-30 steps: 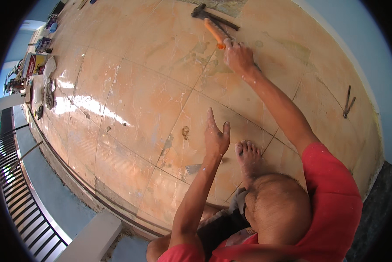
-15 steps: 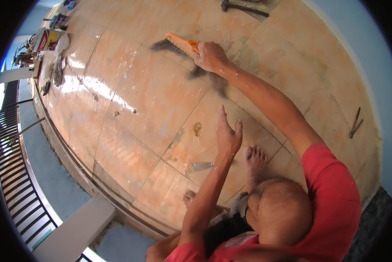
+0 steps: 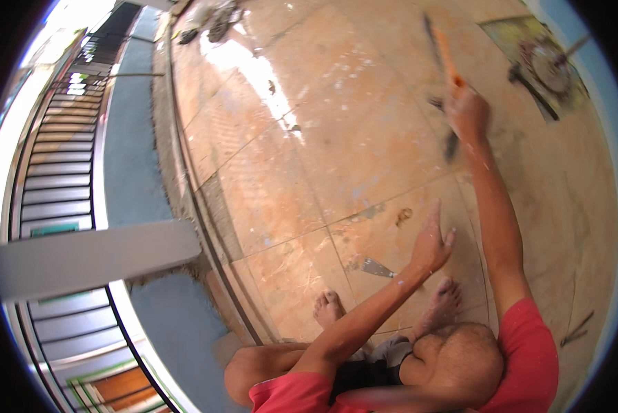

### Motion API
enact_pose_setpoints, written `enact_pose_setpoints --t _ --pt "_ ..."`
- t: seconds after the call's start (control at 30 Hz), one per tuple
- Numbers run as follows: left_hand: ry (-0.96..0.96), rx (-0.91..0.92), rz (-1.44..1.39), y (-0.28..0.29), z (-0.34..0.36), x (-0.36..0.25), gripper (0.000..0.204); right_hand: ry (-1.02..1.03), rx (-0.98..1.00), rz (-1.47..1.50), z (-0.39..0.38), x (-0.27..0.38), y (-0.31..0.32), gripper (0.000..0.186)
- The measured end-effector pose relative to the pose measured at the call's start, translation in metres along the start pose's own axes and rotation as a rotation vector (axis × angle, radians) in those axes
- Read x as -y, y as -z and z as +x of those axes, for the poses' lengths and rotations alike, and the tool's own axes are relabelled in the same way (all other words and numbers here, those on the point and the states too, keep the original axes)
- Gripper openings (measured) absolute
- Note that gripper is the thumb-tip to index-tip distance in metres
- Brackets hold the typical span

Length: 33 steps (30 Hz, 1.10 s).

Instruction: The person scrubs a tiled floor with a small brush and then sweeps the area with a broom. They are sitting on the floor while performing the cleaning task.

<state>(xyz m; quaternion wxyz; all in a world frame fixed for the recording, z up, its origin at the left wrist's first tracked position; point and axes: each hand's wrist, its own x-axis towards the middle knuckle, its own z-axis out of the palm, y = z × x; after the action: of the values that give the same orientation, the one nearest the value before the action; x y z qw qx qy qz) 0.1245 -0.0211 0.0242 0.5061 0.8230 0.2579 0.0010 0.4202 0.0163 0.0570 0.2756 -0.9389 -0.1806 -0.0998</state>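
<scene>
My right hand (image 3: 468,113) stretches far out over the tiled floor (image 3: 350,165), its fingers closed round an orange-handled brush (image 3: 448,54). The brush points away from me, with its dark bristles on the left side; motion blurs it. Dark patches, perhaps shadows, lie on the tiles beside this hand. Nearer to me, my left hand (image 3: 433,246) hovers over the floor with nothing in it, thumb apart from the straight fingers. A scraper (image 3: 378,268) with a wide blade lies below and left of that hand, close to my bare feet.
A hammer (image 3: 535,93) lies at the far right next to a round, mortar-stained thing (image 3: 548,67) on a sheet. Pincers or pliers (image 3: 577,329) rest near the right wall. Along the left run a low blue ledge (image 3: 138,144), a pale post (image 3: 102,256) and a black railing (image 3: 57,172).
The view has turned, so the floor things appear shifted right. The brush, still in my right hand, now points away from me instead of leftward. My left hand stays empty.
</scene>
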Motion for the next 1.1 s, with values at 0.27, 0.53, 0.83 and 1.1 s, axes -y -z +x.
enact_pose_setpoints --t 0.27,0.53,0.83,1.1 --pt "-0.02 0.144 -0.098 -0.02 -0.011 0.015 0.088 -0.309 0.301 -0.231 -0.226 -0.064 0.053 0.056" --pt "-0.042 -0.046 -0.07 0.023 0.005 -0.009 0.09 -0.109 0.028 0.206 -0.17 0.01 0.069 0.024" --pt "0.04 -0.096 -0.074 -0.003 -0.043 0.042 0.092 -0.151 0.265 0.172 -0.226 0.022 0.006 0.033" --pt "-0.038 -0.017 0.319 0.035 -0.078 0.057 0.09 -0.014 0.07 0.179 -0.178 0.053 0.043 0.029"
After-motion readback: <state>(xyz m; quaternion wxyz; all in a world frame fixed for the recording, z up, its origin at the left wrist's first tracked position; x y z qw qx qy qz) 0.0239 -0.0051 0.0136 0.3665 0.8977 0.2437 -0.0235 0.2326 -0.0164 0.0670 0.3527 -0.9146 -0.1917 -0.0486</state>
